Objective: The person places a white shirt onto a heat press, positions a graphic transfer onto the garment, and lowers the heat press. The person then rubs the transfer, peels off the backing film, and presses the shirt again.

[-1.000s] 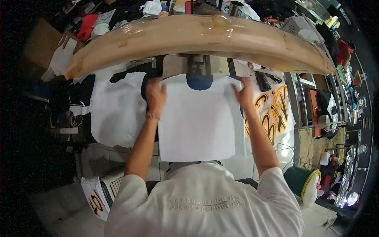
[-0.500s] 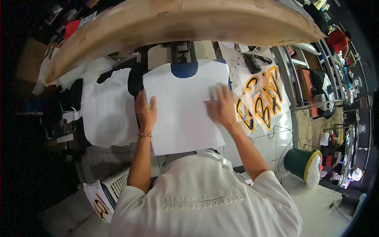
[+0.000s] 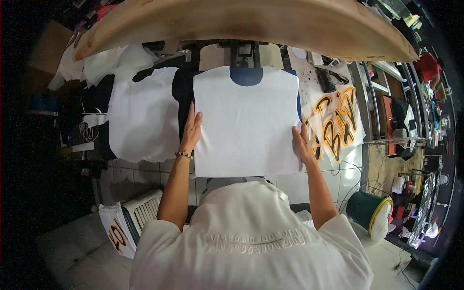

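Observation:
A white fabric panel (image 3: 246,130), cut like a shirt front with a curved neckline, lies flat before me. Dark blue cloth (image 3: 246,77) shows beneath it at the neckline and along the shoulders. My left hand (image 3: 192,129) rests at the panel's left edge, fingers stretched forward. At the right edge lies my right hand (image 3: 303,144), its fingers extended and its thumb on the white fabric. Neither hand is closed round anything. Any contact under the edges is hidden.
Another white panel (image 3: 145,116) lies on black material to the left. Printed transfer sheets (image 3: 338,123) with orange-edged lettering lie on the right. A large tan padded beam (image 3: 241,21) arches across the far side. A green bucket (image 3: 365,210) and a white slatted chair (image 3: 142,208) stand nearer.
My right hand has moved from the panel's upper right down to its right edge. My left hand stays by the left edge. The whole view has shifted slightly.

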The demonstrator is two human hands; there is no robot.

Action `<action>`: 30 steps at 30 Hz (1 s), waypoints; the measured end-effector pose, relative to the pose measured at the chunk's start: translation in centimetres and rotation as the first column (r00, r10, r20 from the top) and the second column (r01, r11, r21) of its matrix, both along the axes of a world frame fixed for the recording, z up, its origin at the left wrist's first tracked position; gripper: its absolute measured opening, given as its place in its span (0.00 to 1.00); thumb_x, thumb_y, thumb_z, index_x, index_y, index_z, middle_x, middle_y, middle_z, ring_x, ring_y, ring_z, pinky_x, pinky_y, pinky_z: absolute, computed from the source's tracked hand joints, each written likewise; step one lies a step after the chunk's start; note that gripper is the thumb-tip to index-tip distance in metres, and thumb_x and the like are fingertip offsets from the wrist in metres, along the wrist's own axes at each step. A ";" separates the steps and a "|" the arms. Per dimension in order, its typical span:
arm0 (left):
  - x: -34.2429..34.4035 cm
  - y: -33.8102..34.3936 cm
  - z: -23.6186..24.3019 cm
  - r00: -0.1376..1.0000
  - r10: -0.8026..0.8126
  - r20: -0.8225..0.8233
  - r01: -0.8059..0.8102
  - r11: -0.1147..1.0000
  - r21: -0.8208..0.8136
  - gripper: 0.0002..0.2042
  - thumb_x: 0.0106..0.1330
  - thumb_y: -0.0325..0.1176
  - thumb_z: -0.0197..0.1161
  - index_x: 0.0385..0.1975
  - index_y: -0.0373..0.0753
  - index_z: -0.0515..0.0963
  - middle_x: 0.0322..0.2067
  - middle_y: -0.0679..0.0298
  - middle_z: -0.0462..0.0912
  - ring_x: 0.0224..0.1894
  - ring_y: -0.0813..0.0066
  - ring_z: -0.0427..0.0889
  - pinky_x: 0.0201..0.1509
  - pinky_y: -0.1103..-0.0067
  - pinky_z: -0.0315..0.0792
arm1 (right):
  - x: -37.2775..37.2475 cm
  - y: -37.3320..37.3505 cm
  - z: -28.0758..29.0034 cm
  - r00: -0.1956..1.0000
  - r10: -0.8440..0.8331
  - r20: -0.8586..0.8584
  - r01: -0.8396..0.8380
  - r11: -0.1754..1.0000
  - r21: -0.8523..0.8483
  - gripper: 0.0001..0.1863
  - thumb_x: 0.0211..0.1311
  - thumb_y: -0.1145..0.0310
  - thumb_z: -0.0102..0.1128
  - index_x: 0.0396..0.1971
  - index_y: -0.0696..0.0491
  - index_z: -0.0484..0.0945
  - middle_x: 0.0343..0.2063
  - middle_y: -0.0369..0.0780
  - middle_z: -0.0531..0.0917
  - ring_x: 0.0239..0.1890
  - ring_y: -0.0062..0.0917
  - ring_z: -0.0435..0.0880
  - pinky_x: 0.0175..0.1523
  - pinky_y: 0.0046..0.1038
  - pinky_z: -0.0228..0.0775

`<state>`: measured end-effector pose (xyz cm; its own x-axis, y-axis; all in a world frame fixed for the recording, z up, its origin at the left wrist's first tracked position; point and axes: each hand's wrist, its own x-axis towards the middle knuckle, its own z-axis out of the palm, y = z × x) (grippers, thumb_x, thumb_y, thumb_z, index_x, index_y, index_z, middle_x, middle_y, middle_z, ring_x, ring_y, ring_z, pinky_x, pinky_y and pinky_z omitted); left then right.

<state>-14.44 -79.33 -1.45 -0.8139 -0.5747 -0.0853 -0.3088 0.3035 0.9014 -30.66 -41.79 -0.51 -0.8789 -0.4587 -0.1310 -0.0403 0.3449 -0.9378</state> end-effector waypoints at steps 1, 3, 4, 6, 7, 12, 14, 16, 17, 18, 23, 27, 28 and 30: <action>0.0 -0.1 0.1 1.000 0.001 0.002 -0.001 1.000 -0.018 0.38 0.76 0.58 0.44 0.75 0.36 0.47 0.74 0.47 0.53 0.76 0.54 0.54 0.76 0.70 0.51 | 0.0 0.0 0.0 1.000 -0.010 0.014 0.010 1.000 0.021 0.39 0.76 0.51 0.46 0.75 0.59 0.46 0.74 0.55 0.52 0.77 0.40 0.47 0.77 0.34 0.40; -0.1 -0.1 -0.1 1.000 -0.003 0.002 0.003 1.000 -0.030 0.38 0.76 0.58 0.44 0.75 0.36 0.48 0.74 0.47 0.53 0.76 0.53 0.54 0.76 0.70 0.51 | 0.1 0.0 -0.1 0.996 -0.003 0.089 0.001 1.000 0.020 0.39 0.77 0.51 0.45 0.75 0.60 0.45 0.73 0.57 0.52 0.77 0.42 0.46 0.77 0.34 0.39; -0.1 -0.1 -0.3 1.000 -0.008 -0.009 0.008 1.000 -0.020 0.38 0.77 0.57 0.45 0.75 0.36 0.48 0.74 0.47 0.53 0.76 0.53 0.55 0.76 0.70 0.52 | 0.1 -0.1 -0.3 1.000 -0.009 0.011 0.009 1.000 0.016 0.40 0.76 0.49 0.45 0.75 0.60 0.45 0.73 0.59 0.51 0.77 0.44 0.46 0.77 0.34 0.39; 0.1 -0.1 -0.7 1.000 -0.008 -0.030 0.006 0.999 -0.046 0.37 0.77 0.56 0.45 0.75 0.36 0.48 0.74 0.47 0.54 0.75 0.54 0.56 0.76 0.70 0.52 | 0.3 -0.1 -0.4 1.000 -0.001 0.006 0.001 0.999 0.051 0.40 0.76 0.48 0.45 0.75 0.60 0.44 0.73 0.60 0.51 0.77 0.45 0.46 0.77 0.34 0.40; 0.1 -0.2 -0.8 1.000 -0.004 -0.002 0.004 0.999 -0.034 0.37 0.77 0.56 0.45 0.75 0.36 0.48 0.74 0.47 0.54 0.75 0.54 0.56 0.76 0.70 0.52 | 0.3 -0.1 -0.4 0.999 -0.006 -0.037 0.007 0.999 0.031 0.41 0.76 0.48 0.45 0.75 0.60 0.44 0.72 0.62 0.52 0.77 0.46 0.47 0.77 0.34 0.41; -0.2 -1.3 0.5 0.991 -0.080 0.108 0.083 0.996 -0.019 0.37 0.77 0.54 0.46 0.75 0.33 0.48 0.74 0.48 0.54 0.75 0.56 0.56 0.76 0.71 0.51 | -1.7 0.4 0.1 0.999 0.022 0.038 -0.026 0.993 0.111 0.41 0.76 0.45 0.43 0.75 0.59 0.47 0.73 0.54 0.53 0.77 0.41 0.49 0.76 0.34 0.43; -1.2 -2.0 1.5 0.997 -0.045 0.067 0.046 0.999 -0.019 0.37 0.77 0.55 0.45 0.75 0.33 0.48 0.74 0.48 0.53 0.76 0.56 0.55 0.77 0.71 0.50 | -4.0 -0.2 0.4 0.999 -0.042 -0.026 0.044 0.997 0.067 0.40 0.76 0.42 0.39 0.72 0.61 0.55 0.71 0.54 0.60 0.74 0.40 0.57 0.76 0.34 0.47; -2.7 -2.4 2.3 0.999 0.026 0.040 -0.027 0.999 0.039 0.37 0.77 0.55 0.44 0.75 0.33 0.48 0.75 0.50 0.51 0.77 0.59 0.51 0.77 0.71 0.48 | -6.5 -1.9 0.5 0.997 -0.019 0.080 0.030 0.991 -0.131 0.42 0.76 0.40 0.36 0.73 0.61 0.51 0.73 0.52 0.56 0.76 0.37 0.53 0.77 0.33 0.42; -3.4 -2.6 2.5 0.999 0.017 0.040 -0.019 0.999 0.051 0.37 0.77 0.55 0.44 0.75 0.33 0.48 0.75 0.50 0.51 0.77 0.59 0.51 0.77 0.71 0.48 | -7.3 -2.9 0.5 0.993 0.005 0.122 0.016 0.986 -0.166 0.43 0.75 0.39 0.35 0.74 0.62 0.49 0.74 0.52 0.55 0.76 0.37 0.51 0.77 0.33 0.40; -4.2 -2.6 2.4 1.000 -0.006 -0.011 0.006 0.998 0.070 0.37 0.77 0.55 0.44 0.75 0.34 0.48 0.75 0.51 0.50 0.77 0.59 0.50 0.78 0.71 0.47 | -7.4 -3.4 0.4 0.993 -0.001 0.116 0.020 0.985 -0.170 0.43 0.75 0.39 0.35 0.74 0.62 0.49 0.74 0.52 0.55 0.76 0.37 0.51 0.77 0.33 0.40; -6.2 -3.3 0.4 1.000 0.010 -0.029 -0.006 0.994 0.113 0.35 0.78 0.52 0.44 0.75 0.34 0.47 0.76 0.52 0.50 0.78 0.61 0.48 0.78 0.72 0.44 | -7.9 -4.8 -0.8 0.995 -0.009 -0.101 0.013 0.999 0.044 0.45 0.74 0.39 0.37 0.74 0.63 0.47 0.75 0.53 0.51 0.78 0.39 0.48 0.78 0.32 0.39; -5.5 -3.9 0.1 0.996 -0.038 -0.085 0.044 0.996 0.079 0.34 0.78 0.51 0.44 0.75 0.34 0.48 0.76 0.51 0.50 0.78 0.62 0.49 0.78 0.72 0.46 | -8.5 -4.1 -1.1 0.998 0.039 -0.052 -0.043 0.997 -0.069 0.44 0.75 0.43 0.40 0.74 0.64 0.46 0.74 0.56 0.50 0.77 0.45 0.48 0.77 0.33 0.42; -5.0 -3.6 0.5 0.995 -0.019 -0.103 0.031 0.993 0.114 0.35 0.77 0.50 0.47 0.74 0.33 0.49 0.75 0.49 0.51 0.77 0.56 0.49 0.78 0.70 0.47 | -8.4 -4.0 -0.8 0.998 0.036 -0.055 -0.039 0.997 -0.066 0.44 0.75 0.43 0.40 0.74 0.64 0.46 0.74 0.56 0.50 0.77 0.45 0.48 0.77 0.33 0.42; -3.6 -1.9 1.4 1.000 0.013 0.019 -0.010 0.984 -0.178 0.36 0.76 0.50 0.50 0.74 0.32 0.51 0.75 0.48 0.51 0.77 0.52 0.48 0.78 0.67 0.47 | -7.6 -4.0 0.4 0.986 -0.017 -0.166 0.037 0.992 0.118 0.41 0.73 0.46 0.46 0.74 0.58 0.50 0.74 0.54 0.51 0.76 0.48 0.49 0.77 0.41 0.42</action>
<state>-18.03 -81.23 -0.05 -0.8063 -0.5915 0.0025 -0.3310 0.4548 0.8268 -38.29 -45.75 -0.16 -0.9049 -0.4241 -0.0361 -0.1799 0.4579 -0.8706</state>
